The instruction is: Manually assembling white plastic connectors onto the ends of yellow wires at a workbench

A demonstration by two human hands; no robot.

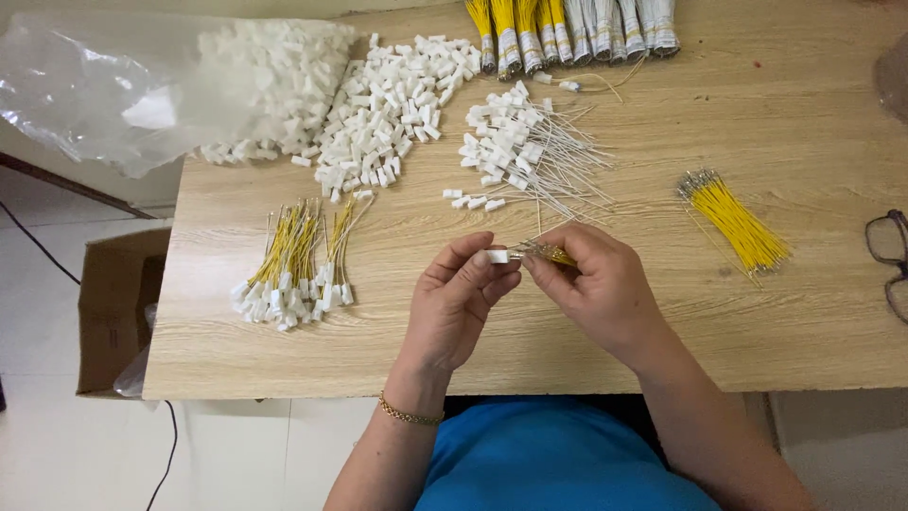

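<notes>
Centrally, above the near edge of the table, the left hand is pinching a small white connector housing between thumb and forefinger, its fingers clamped together on the plastic. The right hand is gripping a yellow wire close to its metal terminal, fingers closed tight around it, and is presenting the tip to the mouth of the housing. Doing this well seems to call for holding the housing steady, keeping the terminal in line with the cavity, and gripping the wire near its end so that it is not buckling. Both parts are lying along one long axis, running roughly left to right as the person sees it; the housing's opening is facing right and the wire's tip is pointing left into it. Finished yellow leads with white ends are lying left of the hands, loose white housings behind them, white-wired pieces just beyond, and a bundle of bare yellow wires to the right
</notes>
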